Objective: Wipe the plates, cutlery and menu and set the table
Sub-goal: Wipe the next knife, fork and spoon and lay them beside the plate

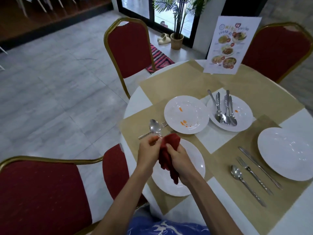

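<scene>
White table (pixel 135 106): left hand (pixel 149 148) pinches spoon (pixel 154 127) neck over mat (pixel 132 126) beside near plate (pixel 194 160), right hand (pixel 179 158) grips cloth (pixel 169 143) round handle; 1 hard tug could slip the spoon loose, clattering down.

Shiny spoon (pixel 154 127) tilted bowl-up, handle wrapped in crumpled red cloth (pixel 169 150)

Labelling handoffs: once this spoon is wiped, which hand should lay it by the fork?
Left, probably. The left hand pinches the spoon and sits nearest the fork on the mat; the right hand is wrapped round the red cloth.
</scene>
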Action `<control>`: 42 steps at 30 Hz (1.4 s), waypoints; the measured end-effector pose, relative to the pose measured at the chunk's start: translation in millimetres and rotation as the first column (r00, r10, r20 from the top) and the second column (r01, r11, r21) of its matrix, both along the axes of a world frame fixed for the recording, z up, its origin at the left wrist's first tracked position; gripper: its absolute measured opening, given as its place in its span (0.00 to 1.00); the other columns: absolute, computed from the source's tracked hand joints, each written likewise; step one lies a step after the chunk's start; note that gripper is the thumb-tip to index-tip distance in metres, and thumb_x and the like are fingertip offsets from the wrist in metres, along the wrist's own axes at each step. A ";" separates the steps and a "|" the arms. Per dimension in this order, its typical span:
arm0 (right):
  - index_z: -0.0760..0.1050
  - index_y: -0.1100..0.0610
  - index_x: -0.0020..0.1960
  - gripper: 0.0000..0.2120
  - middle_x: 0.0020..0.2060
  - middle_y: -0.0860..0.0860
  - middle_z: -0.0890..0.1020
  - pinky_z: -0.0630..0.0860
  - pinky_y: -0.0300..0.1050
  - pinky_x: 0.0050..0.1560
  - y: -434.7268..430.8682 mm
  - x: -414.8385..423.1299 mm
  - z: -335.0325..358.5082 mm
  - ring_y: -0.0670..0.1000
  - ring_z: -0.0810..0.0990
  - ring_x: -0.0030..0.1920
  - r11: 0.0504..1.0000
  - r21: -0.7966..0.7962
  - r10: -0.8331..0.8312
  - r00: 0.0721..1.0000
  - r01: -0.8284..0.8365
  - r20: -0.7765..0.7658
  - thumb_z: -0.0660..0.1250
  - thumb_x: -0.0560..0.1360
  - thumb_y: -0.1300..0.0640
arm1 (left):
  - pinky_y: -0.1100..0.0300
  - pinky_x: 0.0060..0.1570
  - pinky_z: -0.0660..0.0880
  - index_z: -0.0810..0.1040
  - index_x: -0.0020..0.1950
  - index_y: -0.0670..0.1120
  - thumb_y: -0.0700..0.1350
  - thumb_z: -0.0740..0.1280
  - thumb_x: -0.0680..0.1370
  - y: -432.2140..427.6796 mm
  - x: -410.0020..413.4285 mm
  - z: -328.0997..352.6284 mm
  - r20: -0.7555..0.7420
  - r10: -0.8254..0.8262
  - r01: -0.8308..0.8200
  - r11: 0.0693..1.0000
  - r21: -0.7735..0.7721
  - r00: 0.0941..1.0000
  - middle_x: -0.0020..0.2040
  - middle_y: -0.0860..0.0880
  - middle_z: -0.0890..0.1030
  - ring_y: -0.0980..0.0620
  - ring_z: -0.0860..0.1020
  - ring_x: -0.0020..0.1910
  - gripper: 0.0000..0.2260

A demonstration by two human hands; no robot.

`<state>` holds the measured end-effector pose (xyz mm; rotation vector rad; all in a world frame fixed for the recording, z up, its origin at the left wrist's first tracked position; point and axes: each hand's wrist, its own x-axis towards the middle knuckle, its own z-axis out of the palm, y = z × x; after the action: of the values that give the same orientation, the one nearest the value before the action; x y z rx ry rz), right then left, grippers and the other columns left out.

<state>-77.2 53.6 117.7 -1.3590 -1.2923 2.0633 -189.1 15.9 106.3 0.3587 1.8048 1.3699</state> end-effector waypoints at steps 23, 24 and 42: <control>0.82 0.63 0.55 0.15 0.41 0.61 0.85 0.74 0.46 0.30 76.3 -20.6 -17.5 0.54 0.79 0.32 0.978 -0.160 -0.131 0.990 0.137 0.049 0.60 0.86 0.55 | 0.65 0.47 0.70 0.86 0.52 0.51 0.48 0.75 0.75 122.0 -167.6 -98.1 -0.353 -0.623 0.411 0.753 -0.514 0.698 0.48 0.51 0.84 0.55 0.80 0.49 0.06; 0.82 0.63 0.54 0.15 0.41 0.60 0.85 0.74 0.46 0.30 77.4 -21.0 -17.6 0.54 0.79 0.32 0.977 -0.159 -0.134 0.990 0.140 0.046 0.60 0.86 0.55 | 0.64 0.47 0.72 0.86 0.51 0.51 0.48 0.75 0.75 125.6 -170.9 -101.4 -0.358 -0.623 0.410 0.753 -0.515 0.695 0.49 0.51 0.84 0.54 0.80 0.50 0.05; 0.86 0.52 0.41 0.21 0.39 0.59 0.85 0.71 0.49 0.36 76.9 -19.0 -6.0 0.58 0.76 0.38 0.929 -0.210 -0.317 0.948 0.305 -0.025 0.59 0.86 0.58 | 0.65 0.49 0.72 0.86 0.52 0.46 0.45 0.75 0.75 133.2 -181.2 -109.5 -0.391 -0.610 0.414 0.775 -0.478 0.690 0.48 0.49 0.85 0.55 0.79 0.48 0.07</control>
<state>-96.2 130.5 111.7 -1.4680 -0.7953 2.0339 -370.3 149.1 -3.2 1.0517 2.1088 0.5337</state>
